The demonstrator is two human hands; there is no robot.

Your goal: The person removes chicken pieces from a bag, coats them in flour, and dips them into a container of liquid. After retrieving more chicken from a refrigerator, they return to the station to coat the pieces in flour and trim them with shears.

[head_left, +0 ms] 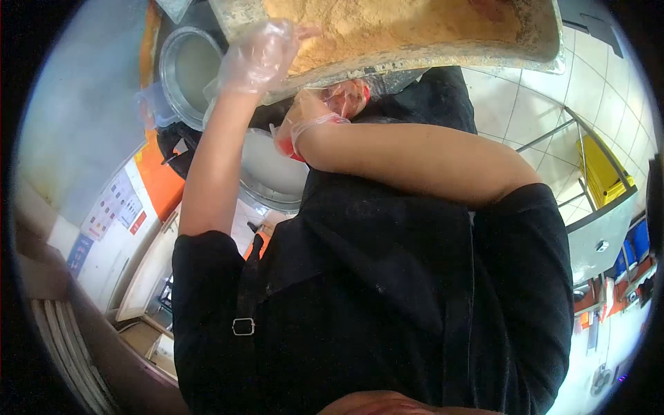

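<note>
A metal tray [532,52] heaped with tan breading flour [387,24] is tilted in front of my chest at the top of the view. My left hand [259,55], in a clear plastic glove, grips the tray's near rim with its fingers over the edge of the flour. My right hand [321,114], also gloved, is tucked under the tray's lower edge and closed around a red object [285,146] that is mostly hidden. My black shirt and apron fill the lower middle.
A round metal bowl [183,69] sits left of the tray, with a larger round metal container [270,176] below it. White tiled floor [532,117] lies at the right, with a metal table frame [588,149] and a yellow floor sign [603,173]. An orange-and-white wall panel [149,187] stands left.
</note>
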